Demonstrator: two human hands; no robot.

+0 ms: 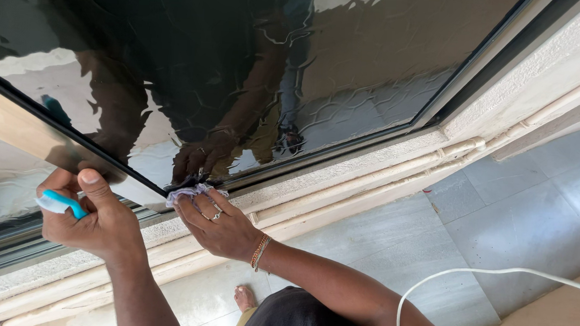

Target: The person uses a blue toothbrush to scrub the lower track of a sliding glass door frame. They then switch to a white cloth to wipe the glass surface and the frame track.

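Observation:
My right hand (pixel 216 224) presses a small crumpled light cloth (pixel 189 192) against the bottom corner of a dark textured glass pane (pixel 242 66), where it meets the black frame. It wears rings and a beaded bracelet. My left hand (pixel 92 218) is closed around a white and blue spray bottle (pixel 59 204), of which only the top shows, held just left of the cloth near the window's black frame edge (pixel 70 136). Both hands are mirrored in the glass.
A pale stone sill (pixel 343 173) runs under the window with cream conduit pipes (pixel 369 184) along the wall below. A white cable (pixel 471 275) curves over the grey tiled floor (pixel 501 223). My bare foot (pixel 245 298) shows below.

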